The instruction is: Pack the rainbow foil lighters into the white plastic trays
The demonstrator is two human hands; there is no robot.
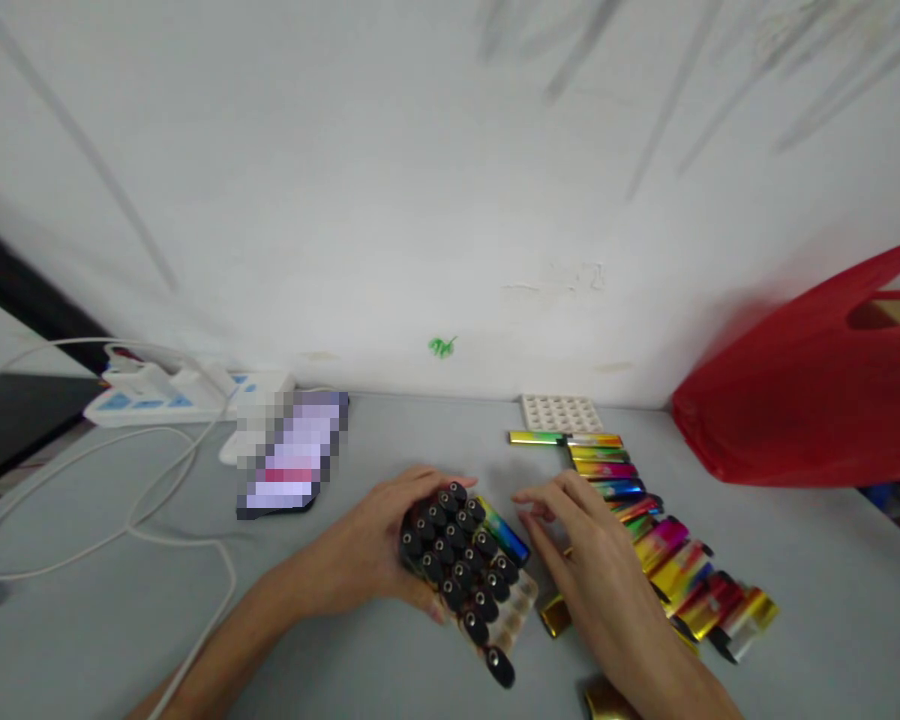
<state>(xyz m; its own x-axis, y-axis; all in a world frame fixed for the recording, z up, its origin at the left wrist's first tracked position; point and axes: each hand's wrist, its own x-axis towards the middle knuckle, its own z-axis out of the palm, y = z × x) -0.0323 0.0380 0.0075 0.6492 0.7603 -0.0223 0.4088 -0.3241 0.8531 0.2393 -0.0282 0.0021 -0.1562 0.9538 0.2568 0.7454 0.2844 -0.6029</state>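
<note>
My left hand (pixel 379 545) is wrapped around the side of a pale slotted tray (pixel 516 618), tilted above the table. Several lighters (pixel 450 550) stand packed in its slots, their black oval ends with small metal valves facing me. One rainbow-coloured lighter (pixel 504 530) leans along the tray's right edge, its shiny side showing. Some slots at the tray's lower right hold nothing. Just right of the tray is my right hand (pixel 581 530), its thumb and fingers bent and slightly apart, with nothing visible between them. Beneath it, a gold lighter (pixel 556 616) lies partly hidden.
Shiny lighters (pixel 664 540) lie in a long row at right. A second slotted tray (pixel 562 412) rests by the wall. A red bag (pixel 810 390) stands far right. At left are a phone (pixel 296 455), a power strip (pixel 187 395) and a loose white cable (pixel 180 540).
</note>
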